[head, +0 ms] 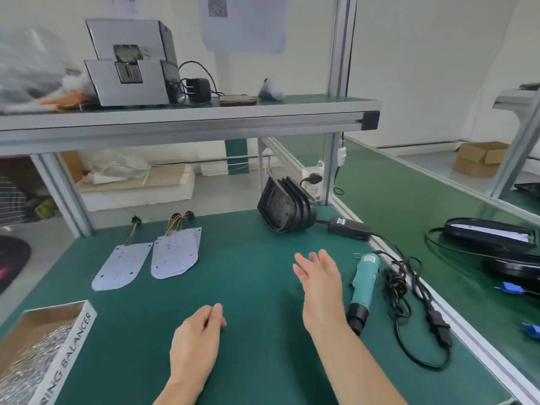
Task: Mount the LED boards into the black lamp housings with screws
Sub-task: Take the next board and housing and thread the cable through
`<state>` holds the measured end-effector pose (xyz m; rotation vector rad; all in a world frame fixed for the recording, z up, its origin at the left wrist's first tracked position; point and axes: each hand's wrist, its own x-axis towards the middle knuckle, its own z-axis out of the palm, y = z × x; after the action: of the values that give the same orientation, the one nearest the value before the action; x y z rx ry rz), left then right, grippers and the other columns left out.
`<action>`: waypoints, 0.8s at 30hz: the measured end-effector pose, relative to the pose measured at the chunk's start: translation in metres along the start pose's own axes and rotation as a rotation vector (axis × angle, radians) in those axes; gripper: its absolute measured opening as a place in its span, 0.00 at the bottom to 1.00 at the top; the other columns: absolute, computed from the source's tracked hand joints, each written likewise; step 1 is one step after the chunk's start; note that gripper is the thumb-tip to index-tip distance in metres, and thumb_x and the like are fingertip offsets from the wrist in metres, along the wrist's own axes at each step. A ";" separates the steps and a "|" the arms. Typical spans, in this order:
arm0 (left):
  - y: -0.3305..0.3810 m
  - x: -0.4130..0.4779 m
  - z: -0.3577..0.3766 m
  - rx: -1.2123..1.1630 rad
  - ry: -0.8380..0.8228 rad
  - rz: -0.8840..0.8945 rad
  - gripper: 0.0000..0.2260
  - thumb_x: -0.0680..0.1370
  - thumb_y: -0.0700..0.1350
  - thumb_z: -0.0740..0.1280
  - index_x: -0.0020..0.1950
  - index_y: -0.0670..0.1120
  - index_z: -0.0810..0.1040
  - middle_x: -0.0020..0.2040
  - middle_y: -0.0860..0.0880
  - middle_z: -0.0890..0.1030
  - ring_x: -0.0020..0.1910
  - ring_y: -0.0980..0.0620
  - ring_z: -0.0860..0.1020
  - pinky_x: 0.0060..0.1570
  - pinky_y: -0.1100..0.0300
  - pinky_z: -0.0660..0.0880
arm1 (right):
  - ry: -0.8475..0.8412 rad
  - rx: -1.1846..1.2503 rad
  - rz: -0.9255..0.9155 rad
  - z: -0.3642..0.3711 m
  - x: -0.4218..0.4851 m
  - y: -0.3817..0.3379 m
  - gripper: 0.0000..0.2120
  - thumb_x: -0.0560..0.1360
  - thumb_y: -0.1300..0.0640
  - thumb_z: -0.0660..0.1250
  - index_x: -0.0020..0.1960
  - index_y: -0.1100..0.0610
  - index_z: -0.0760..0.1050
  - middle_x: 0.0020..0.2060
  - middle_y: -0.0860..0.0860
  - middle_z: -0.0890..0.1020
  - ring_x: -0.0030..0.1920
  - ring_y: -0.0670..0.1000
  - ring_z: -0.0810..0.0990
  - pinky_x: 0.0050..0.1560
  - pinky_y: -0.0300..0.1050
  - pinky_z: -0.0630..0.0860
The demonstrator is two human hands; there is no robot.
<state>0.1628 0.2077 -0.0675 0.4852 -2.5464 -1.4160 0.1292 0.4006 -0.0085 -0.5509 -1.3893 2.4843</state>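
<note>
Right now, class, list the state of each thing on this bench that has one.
left hand: loosely curled, holding nothing
right hand: open, fingers straight, holding nothing
LED boards: lying flat, unmounted
lamp housings: stacked, standing on edge
screwdriver: lying down, untouched
screw box: open, partly full

L hand point(198, 343) is seen low, near bottom centre, back turned up, fingers loosely curled and relaxed, thumb laid alongside. R hand point(320, 290) is held further fwd and to the right, edge-on, palm turned toward the L, fingers straight, slightly fanned, pointed away from the body. L forearm point(178, 393) is seen at the bottom edge, R forearm point(350, 363) angled in from lower right; both are bare.
</note>
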 end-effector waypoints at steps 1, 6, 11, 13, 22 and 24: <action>0.000 0.000 0.000 0.007 -0.002 -0.002 0.18 0.82 0.54 0.62 0.34 0.49 0.79 0.34 0.55 0.80 0.30 0.51 0.73 0.34 0.57 0.69 | -0.011 -0.021 0.004 0.008 -0.004 0.010 0.32 0.80 0.64 0.67 0.80 0.53 0.58 0.73 0.50 0.70 0.52 0.43 0.81 0.73 0.52 0.67; 0.001 0.001 -0.005 -0.006 -0.045 -0.020 0.19 0.82 0.53 0.61 0.34 0.50 0.77 0.27 0.54 0.76 0.25 0.56 0.67 0.32 0.58 0.67 | -0.072 -0.116 -0.002 0.036 -0.010 0.048 0.31 0.81 0.59 0.66 0.81 0.49 0.57 0.75 0.45 0.68 0.55 0.43 0.81 0.60 0.45 0.66; 0.004 0.007 -0.026 -0.314 -0.144 -0.185 0.14 0.82 0.41 0.56 0.47 0.49 0.82 0.30 0.54 0.71 0.27 0.56 0.66 0.29 0.63 0.63 | -0.069 -0.409 -0.074 0.036 -0.012 0.087 0.28 0.83 0.62 0.60 0.80 0.53 0.57 0.74 0.49 0.70 0.63 0.49 0.79 0.56 0.40 0.73; 0.001 0.017 -0.053 -0.440 -0.101 -0.220 0.18 0.80 0.33 0.53 0.54 0.48 0.80 0.35 0.49 0.75 0.29 0.54 0.68 0.29 0.64 0.65 | -0.100 -0.511 -0.125 0.033 -0.009 0.094 0.28 0.83 0.63 0.59 0.80 0.53 0.57 0.72 0.49 0.72 0.63 0.49 0.79 0.59 0.42 0.71; -0.049 0.043 -0.185 0.150 0.476 -0.098 0.22 0.74 0.28 0.57 0.45 0.53 0.81 0.46 0.53 0.79 0.46 0.46 0.75 0.44 0.53 0.71 | -0.138 -0.660 -0.204 0.040 0.006 0.102 0.25 0.82 0.63 0.59 0.78 0.54 0.61 0.68 0.46 0.73 0.55 0.36 0.76 0.49 0.34 0.70; -0.061 0.041 -0.193 0.289 0.496 -0.122 0.19 0.75 0.30 0.60 0.49 0.52 0.81 0.52 0.47 0.80 0.49 0.45 0.73 0.51 0.50 0.70 | -0.106 -0.665 -0.228 0.044 0.016 0.098 0.25 0.81 0.64 0.58 0.78 0.54 0.62 0.68 0.48 0.72 0.57 0.41 0.77 0.55 0.40 0.72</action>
<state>0.1975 0.0102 -0.0170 0.9222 -2.3355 -0.8190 0.0930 0.3225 -0.0753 -0.3471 -2.1894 1.8645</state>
